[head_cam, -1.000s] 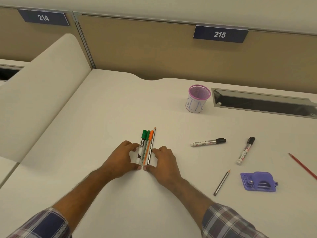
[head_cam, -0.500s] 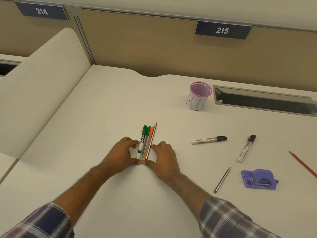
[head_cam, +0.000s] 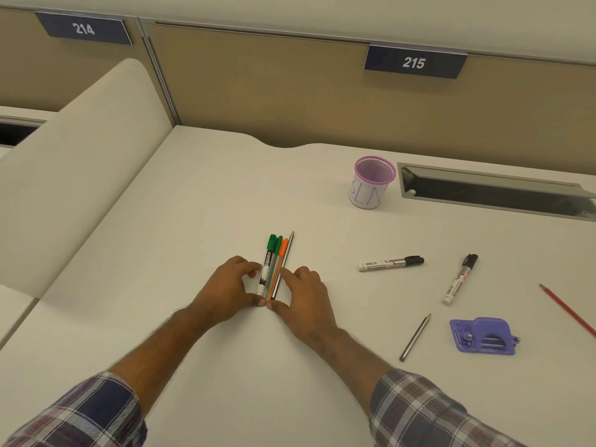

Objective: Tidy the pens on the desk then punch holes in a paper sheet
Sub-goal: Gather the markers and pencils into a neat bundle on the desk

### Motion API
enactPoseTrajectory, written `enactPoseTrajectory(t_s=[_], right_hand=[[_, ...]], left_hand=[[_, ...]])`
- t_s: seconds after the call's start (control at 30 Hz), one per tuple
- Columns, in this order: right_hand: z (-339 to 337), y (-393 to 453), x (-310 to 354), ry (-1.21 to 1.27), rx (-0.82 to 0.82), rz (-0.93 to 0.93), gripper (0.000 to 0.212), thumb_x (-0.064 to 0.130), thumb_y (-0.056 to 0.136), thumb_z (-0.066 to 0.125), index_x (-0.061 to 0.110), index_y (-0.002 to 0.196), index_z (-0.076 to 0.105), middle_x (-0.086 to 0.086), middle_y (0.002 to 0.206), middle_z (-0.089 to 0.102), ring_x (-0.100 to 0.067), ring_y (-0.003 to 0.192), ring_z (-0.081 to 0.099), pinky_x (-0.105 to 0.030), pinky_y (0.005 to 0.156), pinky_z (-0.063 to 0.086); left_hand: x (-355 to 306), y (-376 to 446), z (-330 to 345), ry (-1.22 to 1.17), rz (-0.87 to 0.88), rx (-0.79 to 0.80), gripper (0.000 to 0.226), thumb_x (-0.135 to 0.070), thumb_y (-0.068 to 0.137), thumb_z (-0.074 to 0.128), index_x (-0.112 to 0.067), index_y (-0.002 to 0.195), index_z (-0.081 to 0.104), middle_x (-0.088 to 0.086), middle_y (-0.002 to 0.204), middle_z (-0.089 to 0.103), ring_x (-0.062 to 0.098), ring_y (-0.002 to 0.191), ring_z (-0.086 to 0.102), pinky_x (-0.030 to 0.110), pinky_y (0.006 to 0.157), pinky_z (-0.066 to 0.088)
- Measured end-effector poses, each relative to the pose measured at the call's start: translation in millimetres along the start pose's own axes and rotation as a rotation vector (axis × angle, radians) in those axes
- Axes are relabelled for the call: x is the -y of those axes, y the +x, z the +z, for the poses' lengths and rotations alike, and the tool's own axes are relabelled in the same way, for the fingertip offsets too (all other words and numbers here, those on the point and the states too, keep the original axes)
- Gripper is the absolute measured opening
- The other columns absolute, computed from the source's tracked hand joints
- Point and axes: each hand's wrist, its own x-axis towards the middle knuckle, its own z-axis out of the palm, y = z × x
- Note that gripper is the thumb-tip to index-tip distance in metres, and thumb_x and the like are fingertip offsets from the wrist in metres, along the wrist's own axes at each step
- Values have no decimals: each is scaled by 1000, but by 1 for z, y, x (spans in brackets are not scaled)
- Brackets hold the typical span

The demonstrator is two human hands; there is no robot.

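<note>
We are looking down at a pale desk (head_cam: pixel 200 201) from the head camera. Just below the middle of the frame, a bunch of four pens (head_cam: pixel 274 269) is lying side by side, tips pointing toward the top of the frame: a white marker with a green cap, a slimmer green-capped pen, an orange-capped pen and a grey pencil. Our left hand (head_cam: pixel 225 293) is pressing against the bunch from the left of the frame, and our right hand (head_cam: pixel 301 296) from the right. Fingers and thumbs are lying flat against the outer pens, squeezing them together rather than wrapping around them; the two thumbs are meeting at the lower ends of the pens.

Right of centre, a black-capped marker (head_cam: pixel 390 263) is lying almost level. Farther right, a second black-capped marker (head_cam: pixel 459 280) is lying steeply slanted. Below and between them, a loose grey pencil (head_cam: pixel 415 337) is resting at a slant, and beside it a purple hole punch (head_cam: pixel 483 336). A red pencil (head_cam: pixel 567 309) is running off the right edge. A purple mesh pen cup (head_cam: pixel 372 183) is standing upright in the upper right, wrapped in a white label whose lettering seems to read "BIN", though it is faint.
</note>
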Motion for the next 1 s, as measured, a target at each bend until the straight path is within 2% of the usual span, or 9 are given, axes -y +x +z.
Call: enactPoseTrajectory(t_s=[0.13, 0.33, 0.53, 0.6, 0.67, 0.7, 0.77, 0.83, 1.0], right_hand=[[1, 0, -2, -16, 5, -15, 59, 51, 86, 61, 25, 138, 49, 1, 113, 53, -18, 106, 44, -30, 87, 39], [-1, -4, -4, 37, 1, -14, 62, 51, 84, 63, 25, 138, 48, 3, 113, 52, -17, 107, 44, -29, 88, 39], [-24, -23, -30, 128, -100, 87, 56, 52, 85, 62, 24, 133, 54, 3, 118, 52, -14, 111, 46, -30, 95, 42], [-35, -31, -43, 160, -167, 133, 47, 47, 86, 63, 23, 126, 59, 5, 113, 54, -11, 106, 49, -20, 91, 41], [-48, -39, -56, 191, -251, 206, 34, 38, 87, 65, 22, 118, 62, 9, 104, 53, -6, 96, 49, -5, 77, 33], [-56, -43, -63, 196, -292, 249, 29, 33, 88, 65, 21, 114, 64, 9, 100, 52, -6, 92, 50, -6, 73, 32], [-70, -50, -77, 176, -352, 319, 22, 27, 89, 65, 17, 108, 66, 5, 96, 55, -15, 90, 56, -17, 73, 35], [-85, -54, -92, 150, -385, 383, 21, 23, 90, 62, 13, 108, 65, -3, 100, 59, -21, 92, 60, -23, 75, 37], [-121, -54, -121, 79, -432, 530, 29, 17, 92, 57, 9, 121, 58, -12, 112, 63, -26, 102, 60, -31, 86, 43]], left_hand=[[-1, -1, -1, 0, -8, 0, 75, -27, 65, 91, -17, 132, 60, -6, 109, 55, 9, 72, 51, 23, 76, 46], [-4, -4, -1, 11, -34, 12, 80, -31, 65, 90, -16, 136, 56, -5, 115, 55, 12, 82, 50, 24, 82, 45], [-20, -9, -3, 16, -40, -19, 100, -54, 58, 87, -23, 143, 45, -4, 131, 46, 16, 98, 52, 32, 91, 51], [-31, -9, 0, 22, -7, -85, 92, -61, 63, 82, -26, 140, 47, -6, 128, 45, 16, 108, 51, 33, 92, 50], [-45, -7, 6, 6, 44, -147, 75, -60, 71, 76, -27, 135, 52, -7, 124, 48, 15, 113, 49, 33, 93, 49], [-53, -5, 11, -3, 78, -165, 67, -57, 75, 74, -27, 132, 55, -8, 122, 49, 14, 115, 48, 32, 94, 48], [-71, 0, 23, -18, 158, -169, 50, -49, 82, 72, -28, 125, 60, -9, 116, 54, 12, 114, 45, 29, 95, 44], [-93, 6, 37, -26, 243, -140, 38, -42, 86, 70, -29, 121, 62, -12, 107, 55, 10, 105, 46, 28, 93, 43], [-153, 28, 75, -8, 398, -38, 30, -32, 92, 62, -28, 121, 63, -11, 106, 60, 7, 92, 52, 22, 83, 40]])
